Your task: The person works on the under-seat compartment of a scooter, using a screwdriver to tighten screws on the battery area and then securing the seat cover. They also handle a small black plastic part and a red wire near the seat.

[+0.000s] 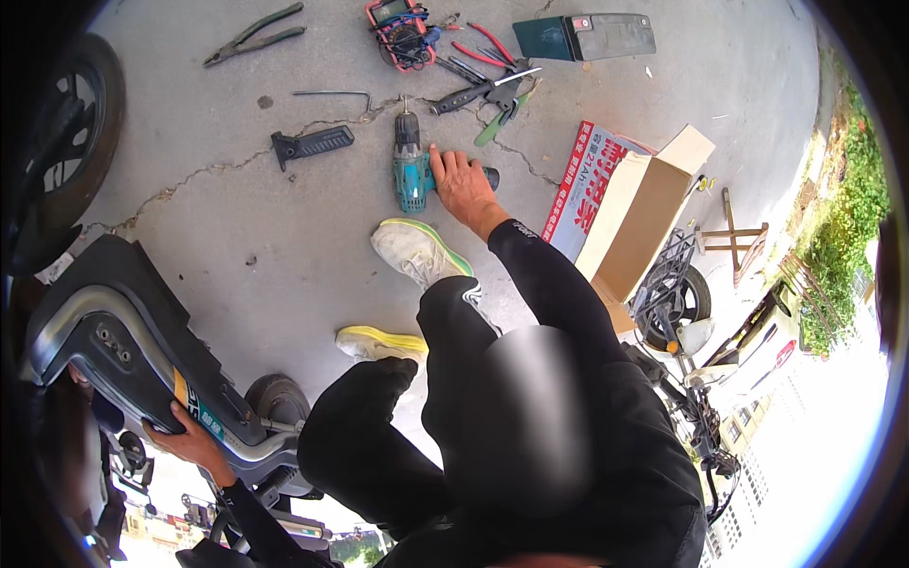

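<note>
A teal-and-black cordless drill (pixel 413 180) lies on the concrete in front of my shoes, its chuck and bit pointing away. My right hand (pixel 464 192) is closed over its handle, and the dark handle end shows past the fingers. At the lower left, my left hand (pixel 194 445) grips the lower edge of an electric scooter's side panel (pixel 123 355), thumb and fingers partly hidden. Left of the drill lies a black plastic part (pixel 312 145). A hex key (pixel 333 93) rests beyond that part, and a screwdriver (pixel 464 97) lies beyond the drill to the right.
Pliers (pixel 251 40) lie at the far left, a red-framed multimeter (pixel 402 36) at the far middle. Red-handled pliers (pixel 485 49) and a green-handled tool (pixel 504 118) lie near a battery block (pixel 587 38). An open cardboard box (pixel 639 222) stands right; a wheel (pixel 80 123) stands left.
</note>
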The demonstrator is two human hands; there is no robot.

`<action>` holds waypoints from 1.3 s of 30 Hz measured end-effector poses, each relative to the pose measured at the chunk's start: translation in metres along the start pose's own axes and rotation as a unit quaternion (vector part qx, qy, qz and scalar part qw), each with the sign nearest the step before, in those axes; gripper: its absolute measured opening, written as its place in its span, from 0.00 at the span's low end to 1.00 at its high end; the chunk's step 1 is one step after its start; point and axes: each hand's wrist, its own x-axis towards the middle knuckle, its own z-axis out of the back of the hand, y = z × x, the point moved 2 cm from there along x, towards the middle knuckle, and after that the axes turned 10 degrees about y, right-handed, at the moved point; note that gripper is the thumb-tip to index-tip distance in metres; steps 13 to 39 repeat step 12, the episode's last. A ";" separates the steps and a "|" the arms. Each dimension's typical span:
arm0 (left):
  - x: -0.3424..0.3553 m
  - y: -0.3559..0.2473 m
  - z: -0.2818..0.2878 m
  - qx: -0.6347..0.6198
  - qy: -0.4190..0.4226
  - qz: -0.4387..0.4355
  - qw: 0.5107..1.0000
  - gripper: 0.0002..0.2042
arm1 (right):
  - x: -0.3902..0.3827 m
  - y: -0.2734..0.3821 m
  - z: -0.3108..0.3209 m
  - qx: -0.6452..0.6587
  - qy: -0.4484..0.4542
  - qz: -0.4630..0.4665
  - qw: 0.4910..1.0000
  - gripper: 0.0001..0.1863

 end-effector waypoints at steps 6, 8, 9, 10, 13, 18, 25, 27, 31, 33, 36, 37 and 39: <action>0.019 -0.018 -0.009 -0.027 -0.003 -0.076 0.997 0.44 | 0.000 0.021 0.034 0.077 0.006 -0.166 0.983 0.19; 0.019 -0.015 0.000 -0.022 0.058 -0.055 0.997 0.45 | -0.015 0.047 0.083 0.093 0.043 -0.194 0.976 0.13; 0.024 -0.011 0.003 -0.019 0.081 -0.042 0.996 0.45 | -0.028 0.059 0.100 0.106 0.090 -0.200 0.970 0.13; 0.035 0.006 0.002 0.015 0.081 -0.087 0.993 0.47 | -0.044 0.062 0.120 0.206 0.165 -0.175 0.949 0.16; 0.039 -0.028 0.024 0.153 0.242 0.026 0.958 0.49 | -0.092 0.063 0.150 0.278 0.245 -0.157 0.915 0.25; 0.039 -0.028 0.024 0.153 0.242 0.026 0.958 0.49 | -0.092 0.063 0.150 0.278 0.245 -0.157 0.915 0.25; 0.039 -0.028 0.024 0.153 0.242 0.026 0.958 0.49 | -0.092 0.063 0.150 0.278 0.245 -0.157 0.915 0.25; 0.039 -0.028 0.024 0.153 0.242 0.026 0.958 0.49 | -0.092 0.063 0.150 0.278 0.245 -0.157 0.915 0.25; 0.039 -0.028 0.024 0.153 0.242 0.026 0.958 0.49 | -0.092 0.063 0.150 0.278 0.245 -0.157 0.915 0.25; 0.039 -0.028 0.024 0.153 0.242 0.026 0.958 0.49 | -0.092 0.063 0.150 0.278 0.245 -0.157 0.915 0.25; 0.039 -0.028 0.024 0.153 0.242 0.026 0.958 0.49 | -0.092 0.063 0.150 0.278 0.245 -0.157 0.915 0.25; 0.039 -0.028 0.024 0.153 0.242 0.026 0.958 0.49 | -0.092 0.063 0.150 0.278 0.245 -0.157 0.915 0.25; 0.039 -0.028 0.024 0.153 0.242 0.026 0.958 0.49 | -0.092 0.063 0.150 0.278 0.245 -0.157 0.915 0.25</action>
